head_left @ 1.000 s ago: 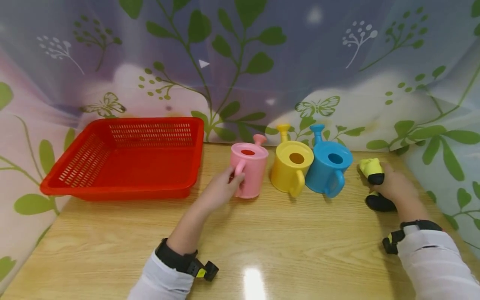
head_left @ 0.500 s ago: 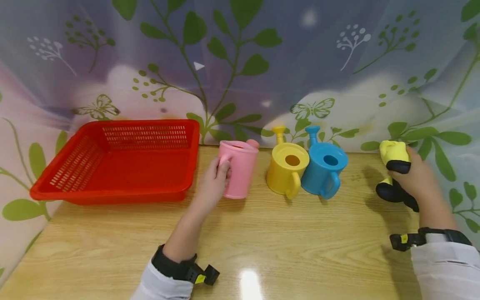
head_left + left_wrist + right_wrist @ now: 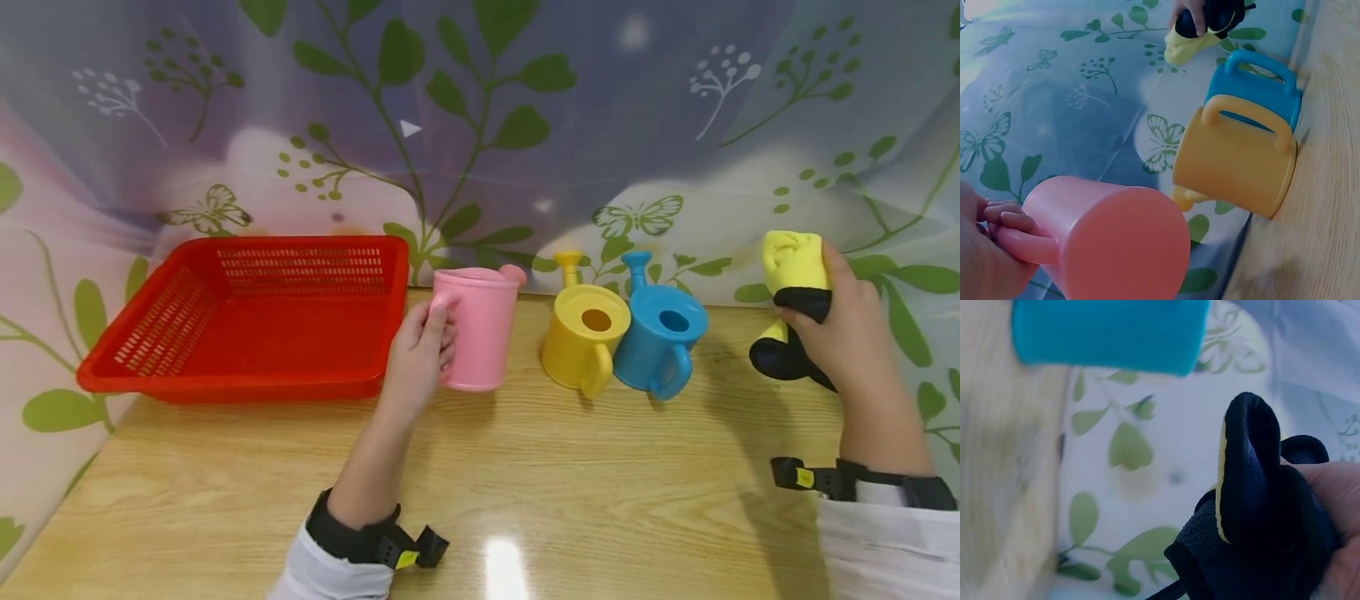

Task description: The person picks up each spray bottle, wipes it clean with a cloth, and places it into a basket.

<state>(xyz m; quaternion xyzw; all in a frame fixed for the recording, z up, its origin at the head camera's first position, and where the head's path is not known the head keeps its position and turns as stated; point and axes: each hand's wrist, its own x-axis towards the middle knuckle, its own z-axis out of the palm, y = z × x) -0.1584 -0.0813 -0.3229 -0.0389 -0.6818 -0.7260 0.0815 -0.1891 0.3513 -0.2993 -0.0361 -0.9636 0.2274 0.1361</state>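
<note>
In the head view a pink watering can (image 3: pixel 480 337) hangs a little above the table, its handle gripped by my left hand (image 3: pixel 415 358). The left wrist view shows the can's smooth base (image 3: pixel 1132 250) and my fingers curled round the handle. At the far right my right hand (image 3: pixel 858 337) holds up bundled yellow and black fabric work gloves (image 3: pixel 797 265). Dark finger parts (image 3: pixel 1254 487) of the gloves fill much of the right wrist view. A yellow watering can (image 3: pixel 566 358) and a blue watering can (image 3: pixel 637 354) stand upright side by side between the hands.
A red plastic basket (image 3: pixel 262 387) with slotted walls stands on the table at the left, close to my left hand. Behind the wooden table (image 3: pixel 600 483) hangs a leaf-patterned cloth (image 3: pixel 465 167), which continues along both sides.
My left hand has lifted the pink watering can off the table, tipped it and drawn it slightly left, away from the yellow one. The right hand has raised the gloves and moved right.
</note>
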